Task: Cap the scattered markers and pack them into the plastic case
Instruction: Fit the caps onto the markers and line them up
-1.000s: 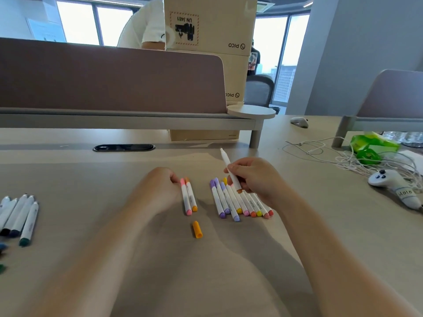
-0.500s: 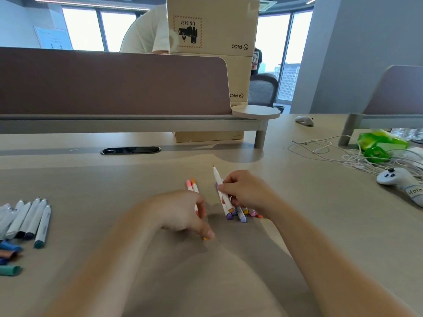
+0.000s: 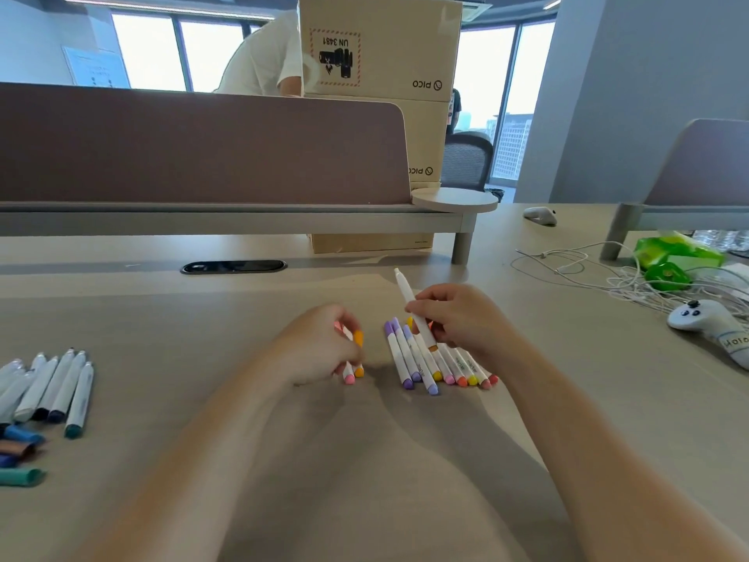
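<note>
Right hand (image 3: pixel 462 318) grips tilted white uncapped marker (image 3: pixel 405 292). Left hand (image 3: pixel 320 346) pinches small orange cap (image 3: pixel 358 337). Beige cardboard box (image 3: pixel 381 46) reads "PICO", "UN 3481".

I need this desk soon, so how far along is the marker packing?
Partly capped: a row of capped markers lies on the desk by the right hand. In hand: that hand grips an uncapped marker while the left hand pinches an orange cap. Left to do: the group of markers at the desk's left edge lies beside loose caps, and nothing is packed; no case is in view.
</note>
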A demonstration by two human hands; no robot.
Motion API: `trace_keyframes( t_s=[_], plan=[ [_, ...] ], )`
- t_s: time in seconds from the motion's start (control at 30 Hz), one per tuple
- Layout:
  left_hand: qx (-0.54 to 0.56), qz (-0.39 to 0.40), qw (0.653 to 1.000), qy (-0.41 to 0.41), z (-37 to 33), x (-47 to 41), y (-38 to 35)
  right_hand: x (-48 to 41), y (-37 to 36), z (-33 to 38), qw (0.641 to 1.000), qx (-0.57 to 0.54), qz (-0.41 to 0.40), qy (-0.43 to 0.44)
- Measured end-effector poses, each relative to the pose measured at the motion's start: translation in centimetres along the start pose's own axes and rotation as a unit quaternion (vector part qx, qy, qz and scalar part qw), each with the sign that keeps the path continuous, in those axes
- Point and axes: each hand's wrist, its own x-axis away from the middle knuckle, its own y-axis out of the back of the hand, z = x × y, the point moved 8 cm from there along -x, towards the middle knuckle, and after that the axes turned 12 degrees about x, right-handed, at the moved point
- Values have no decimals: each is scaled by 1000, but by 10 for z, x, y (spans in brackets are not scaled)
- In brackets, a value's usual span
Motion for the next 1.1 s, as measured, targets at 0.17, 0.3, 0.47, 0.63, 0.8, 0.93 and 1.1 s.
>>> trace_keyframes(
  t_s=[0.17,0.3,0.47,0.63,0.8,0.93,1.1],
  plan=[
    [270,-139,953,14,11,-3,30,10,-24,7,993,-13,113,10],
    [383,-173,907,15,16,1,39,34,-68,21,959,-4,282,38],
    [429,-167,888,20,16,3,35,45,-95,32,942,-4,333,51],
    [428,-165,888,34,20,0,36,43,-94,37,951,-3,301,72],
    [438,-134,888,34,18,-1,33,44,-91,39,951,0,299,81],
    [437,-116,891,36,17,-2,29,43,-90,38,954,8,290,81],
    [439,-103,892,39,17,-4,26,42,-88,36,953,1,292,77]
  ],
)
